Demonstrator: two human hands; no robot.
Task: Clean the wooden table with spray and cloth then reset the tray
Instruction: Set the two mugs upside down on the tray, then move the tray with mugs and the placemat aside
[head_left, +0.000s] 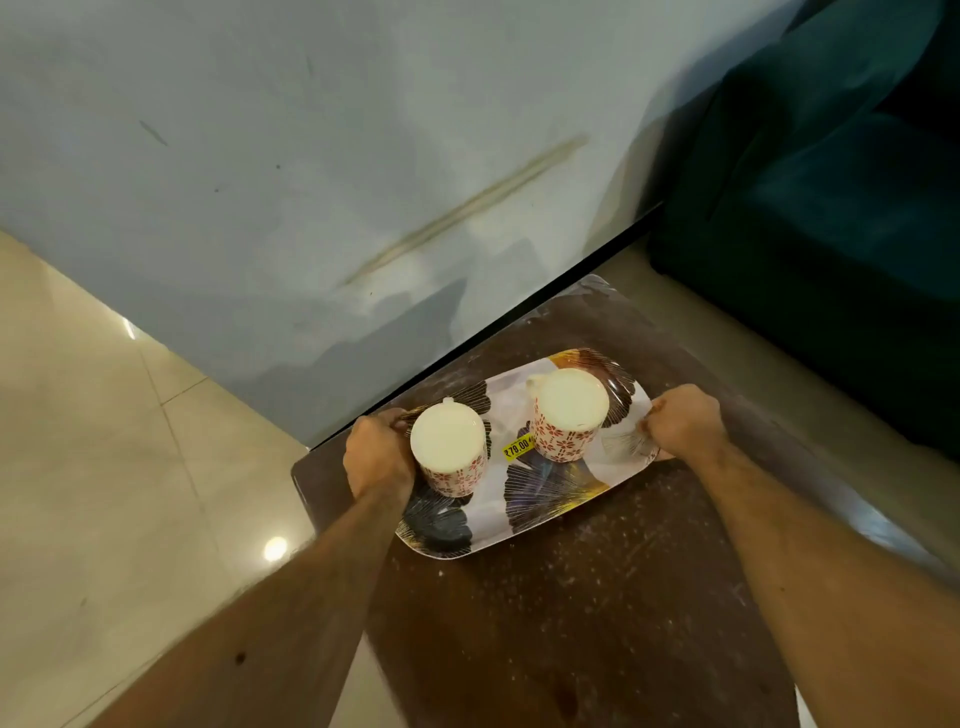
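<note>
Both forearms reach to the tray (540, 483), left hand (379, 452) and right hand (683, 421) curled round its short ends, long axis spanning between grips, cups (571, 405) between.

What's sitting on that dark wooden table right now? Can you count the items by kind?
White mugs with a red floral pattern: 2
Rectangular white tray with dark leaf print: 1
Yellow price sticker on the tray: 1
Total: 4

The left hand and right hand grip the tray's two ends.
</note>
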